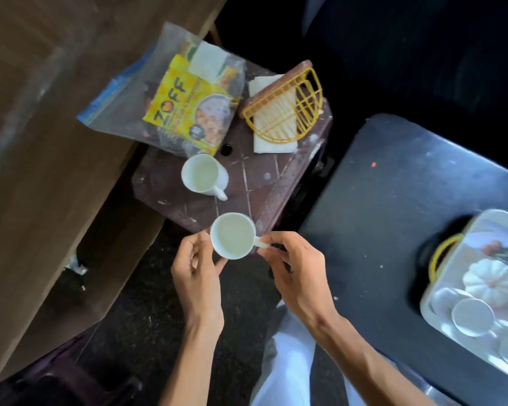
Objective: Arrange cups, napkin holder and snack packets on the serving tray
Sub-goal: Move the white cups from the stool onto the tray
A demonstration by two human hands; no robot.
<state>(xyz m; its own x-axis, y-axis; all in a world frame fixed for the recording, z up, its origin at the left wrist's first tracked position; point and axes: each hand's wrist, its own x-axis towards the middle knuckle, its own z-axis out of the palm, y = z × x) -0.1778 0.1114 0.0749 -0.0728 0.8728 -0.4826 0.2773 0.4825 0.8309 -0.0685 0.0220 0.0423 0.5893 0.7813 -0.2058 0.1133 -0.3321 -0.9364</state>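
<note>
A white cup (233,235) hangs at the near corner of a dark maroon stool (264,183). My left hand (198,271) cradles its side and underside, and my right hand (292,265) pinches its handle. A second white cup (201,174) stands on the stool. Behind it lies a clear bag with yellow snack packets (176,106). To the right, a yellow wire napkin holder (288,112) lies tipped over white napkins. The serving tray (481,230), with a yellow handle, sits at the far right and carries two upturned white cups (472,316).
A brown wooden table (41,142) runs along the left. The tray rests on a dark blue surface (379,215). A white pumpkin-shaped dish (491,284) sits on the tray. Dark floor lies between the stool and me.
</note>
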